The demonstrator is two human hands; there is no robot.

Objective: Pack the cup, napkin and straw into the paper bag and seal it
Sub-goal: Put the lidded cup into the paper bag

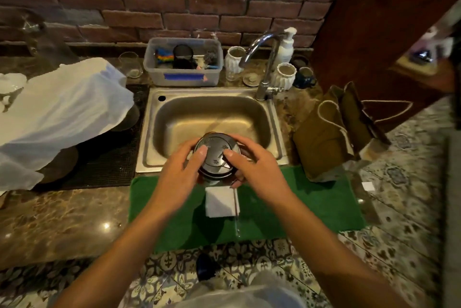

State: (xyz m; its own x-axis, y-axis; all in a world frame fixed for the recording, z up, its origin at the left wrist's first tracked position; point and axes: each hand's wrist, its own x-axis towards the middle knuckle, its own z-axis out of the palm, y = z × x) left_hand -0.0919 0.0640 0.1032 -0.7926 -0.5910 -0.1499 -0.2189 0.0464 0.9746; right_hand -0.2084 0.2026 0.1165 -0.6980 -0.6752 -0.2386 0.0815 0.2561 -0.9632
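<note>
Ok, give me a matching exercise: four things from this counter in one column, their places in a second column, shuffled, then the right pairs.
Things:
1. cup
2. napkin
3. paper bag
4. plastic tub

Places:
A. behind the sink, against the brick wall
B. flat on the green mat, with the straw along its right edge
C. held between the left hand and the right hand
D. lying on the counter, right of the sink

Pairs: 1-C, 2-B, 3-D, 4-A

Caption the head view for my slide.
Both hands, left hand and right hand, press the cup lid beside the paper bag.
</note>
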